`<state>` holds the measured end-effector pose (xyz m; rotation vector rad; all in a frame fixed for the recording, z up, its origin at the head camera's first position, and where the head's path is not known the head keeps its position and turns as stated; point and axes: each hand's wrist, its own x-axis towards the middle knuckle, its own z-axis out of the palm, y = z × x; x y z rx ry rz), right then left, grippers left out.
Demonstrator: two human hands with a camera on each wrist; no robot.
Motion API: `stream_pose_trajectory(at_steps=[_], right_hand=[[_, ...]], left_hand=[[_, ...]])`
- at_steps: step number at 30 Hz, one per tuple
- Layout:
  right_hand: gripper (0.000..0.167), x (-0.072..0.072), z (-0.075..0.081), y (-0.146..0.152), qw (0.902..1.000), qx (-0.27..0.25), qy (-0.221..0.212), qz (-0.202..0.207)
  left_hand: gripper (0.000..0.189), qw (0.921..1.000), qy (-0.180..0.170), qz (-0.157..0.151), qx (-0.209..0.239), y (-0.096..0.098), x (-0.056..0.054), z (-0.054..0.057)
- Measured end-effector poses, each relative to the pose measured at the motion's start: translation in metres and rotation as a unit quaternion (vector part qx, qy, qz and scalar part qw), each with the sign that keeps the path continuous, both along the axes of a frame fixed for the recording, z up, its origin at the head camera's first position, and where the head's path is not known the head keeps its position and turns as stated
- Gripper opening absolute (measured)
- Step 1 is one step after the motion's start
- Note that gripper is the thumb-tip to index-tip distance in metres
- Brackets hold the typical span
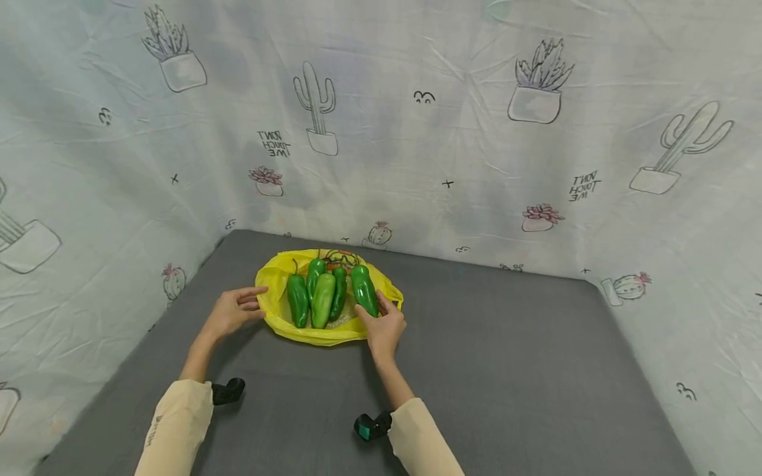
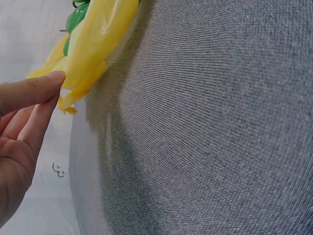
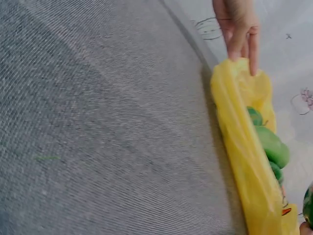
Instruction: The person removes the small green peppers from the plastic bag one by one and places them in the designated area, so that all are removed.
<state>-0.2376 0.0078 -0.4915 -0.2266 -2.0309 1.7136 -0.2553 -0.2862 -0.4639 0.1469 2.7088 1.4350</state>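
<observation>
An open yellow plastic bag [image 1: 321, 337] lies on the grey table with several long green peppers [image 1: 323, 301] in it, one paler than the others. At the bag's left rim, my left hand [image 1: 233, 312] pinches the plastic between thumb and fingers; the pinch shows closely at the thumb [image 2: 46, 83] in the left wrist view. My right hand [image 1: 385, 328] holds a glossy dark green pepper [image 1: 364, 289] by its lower end, over the bag's right side. In the right wrist view only a sliver of that pepper [image 3: 308, 205] shows at the right edge.
A grey cloth-covered table [image 1: 506, 370] extends around the bag. Behind and beside it hangs a pale curtain [image 1: 381, 132] printed with potted cacti. Black wrist devices [image 1: 372, 426] sit at both sleeves. A thin green scrap [image 3: 47, 157] lies on the cloth in the right wrist view.
</observation>
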Motion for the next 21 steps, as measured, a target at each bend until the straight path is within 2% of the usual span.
stream_pose_trajectory(at_steps=[3,8,21], right_hand=[[0.054,0.0,0.004,0.005,0.9991,-0.037,0.018,-0.006],[0.052,-0.001,0.007,0.013,0.9961,-0.069,0.045,-0.031],[0.051,0.002,0.012,0.037,0.9922,-0.085,0.052,-0.074]], left_hand=[[0.055,1.0,-0.004,0.001,-0.001,0.0,0.0,-0.001],[0.056,1.0,-0.008,0.0,0.002,0.001,0.0,-0.001],[0.056,1.0,-0.004,-0.001,-0.007,0.002,0.002,0.0]])
